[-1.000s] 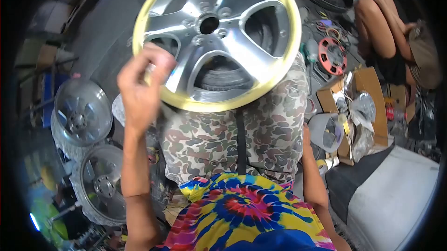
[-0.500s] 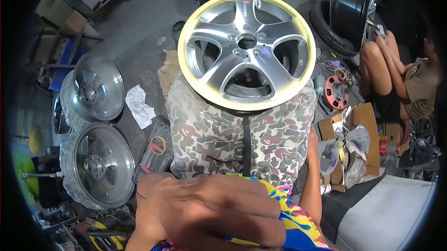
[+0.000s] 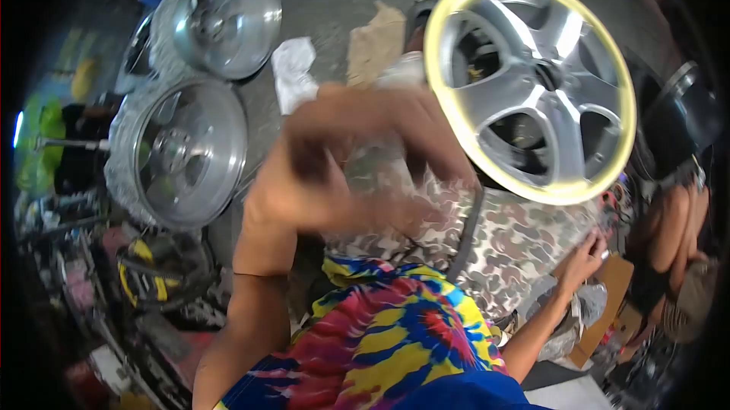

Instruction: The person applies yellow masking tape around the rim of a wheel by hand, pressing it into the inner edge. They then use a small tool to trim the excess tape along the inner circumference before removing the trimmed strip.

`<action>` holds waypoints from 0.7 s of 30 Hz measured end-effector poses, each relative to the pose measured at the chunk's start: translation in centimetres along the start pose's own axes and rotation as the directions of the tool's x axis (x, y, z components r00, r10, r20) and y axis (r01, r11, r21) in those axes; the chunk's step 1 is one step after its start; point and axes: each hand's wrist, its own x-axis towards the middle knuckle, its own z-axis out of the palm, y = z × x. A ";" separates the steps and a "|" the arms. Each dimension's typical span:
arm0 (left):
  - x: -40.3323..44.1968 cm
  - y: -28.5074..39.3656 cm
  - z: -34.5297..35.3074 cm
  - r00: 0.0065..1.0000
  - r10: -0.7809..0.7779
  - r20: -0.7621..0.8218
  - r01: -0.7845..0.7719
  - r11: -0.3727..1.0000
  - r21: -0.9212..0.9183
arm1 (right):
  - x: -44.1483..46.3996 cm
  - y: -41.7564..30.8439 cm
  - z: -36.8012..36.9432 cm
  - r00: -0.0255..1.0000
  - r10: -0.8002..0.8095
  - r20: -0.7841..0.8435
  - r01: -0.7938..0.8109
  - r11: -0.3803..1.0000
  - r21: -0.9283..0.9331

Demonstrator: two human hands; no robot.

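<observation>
My left hand (image 3: 361, 163) is raised in front of the tie-dye shirt, blurred by motion. Its fingers curve away from the thumb, and camouflage cloth shows through the gap. Nothing is visible in it. My right hand (image 3: 587, 262) is at the right side of the camouflage cloth (image 3: 509, 239), just below the wheel rim. Its fingers look curled together; whatever they grip is too small to make out. A silver five-spoke wheel (image 3: 566, 132) with a pale yellow outer lip leans on the cloth, tilted. Neither hand visibly touches it.
Two silver wheels (image 3: 228, 151) partly in bubble wrap stand at left. White crumpled paper (image 3: 294, 68) and brown cardboard (image 3: 376, 41) lie on the floor. A yellow-black tool (image 3: 156, 273) is lower left. An open carton (image 3: 608, 307) and a seated person (image 3: 673, 235) are at right.
The view has swung, so the yellow-lipped wheel now appears farther right. My left hand has moved up from the lap over the camouflage cloth. My right hand, hidden before, now shows.
</observation>
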 end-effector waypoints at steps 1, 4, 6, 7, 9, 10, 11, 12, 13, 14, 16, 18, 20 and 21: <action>-0.5 0.0 -2.6 0.980 -0.128 -0.150 0.161 0.959 0.233 | 0.7 0.2 0.4 0.997 -0.070 0.010 0.071 0.992 -0.105; -4.9 -4.8 -9.9 0.834 -0.156 -0.530 0.431 0.784 0.448 | 1.7 0.9 1.3 0.982 -0.187 -0.019 0.177 0.955 -0.237; -10.5 -8.3 -14.4 0.685 -0.265 -0.679 0.695 0.516 0.500 | 1.2 -0.6 1.1 0.997 0.076 0.000 -0.076 0.991 -0.107; -12.6 -9.3 -15.2 0.603 -0.329 -0.727 0.797 0.281 0.534 | 1.0 -0.4 1.2 0.997 0.081 0.008 -0.080 0.990 -0.115; -16.7 -11.5 -15.8 0.458 -0.404 -0.792 0.865 -0.001 0.501 | 0.9 0.0 0.7 1.000 0.013 -0.009 -0.014 0.989 -0.150; -18.9 -12.7 -15.9 0.407 -0.438 -0.801 0.884 -0.031 0.466 | 0.9 -0.6 0.6 0.999 0.038 -0.002 -0.038 0.981 -0.190; -21.7 -14.3 -16.3 0.353 -0.472 -0.808 0.884 -0.114 0.453 | 1.1 -0.3 0.5 1.000 0.003 0.020 0.002 0.976 -0.219; -24.1 -15.5 -16.9 0.307 -0.510 -0.803 0.872 -0.187 0.452 | 1.4 0.8 0.0 0.999 -0.029 0.030 0.035 0.965 -0.258; -25.9 -16.1 -17.0 0.317 -0.540 -0.779 0.857 -0.189 0.479 | 1.8 3.0 -0.7 0.991 -0.118 0.067 0.133 0.944 -0.303; -26.5 -16.0 -17.2 0.383 -0.619 -0.686 0.841 -0.074 0.536 | 1.8 5.9 -0.8 0.953 -0.280 0.114 0.294 0.768 -0.568; -26.4 -15.6 -16.3 0.518 -0.462 -0.720 0.833 0.082 0.547 | 0.1 1.8 0.4 0.961 -0.272 0.044 0.265 0.866 -0.423; -26.5 -17.3 -19.5 0.681 -0.343 -0.648 0.728 0.214 0.652 | -0.9 -4.2 -0.4 0.976 -0.171 0.132 0.203 0.935 -0.291; -21.7 -17.1 -20.2 0.686 -0.340 -0.644 0.728 0.350 0.590 | -0.6 -6.0 -3.6 0.931 0.250 0.265 -0.154 0.929 -0.337; -20.0 -18.3 -21.2 0.678 -0.384 -0.626 0.716 0.537 0.446 | -0.6 -5.2 -5.1 0.925 0.248 0.288 -0.109 0.900 -0.423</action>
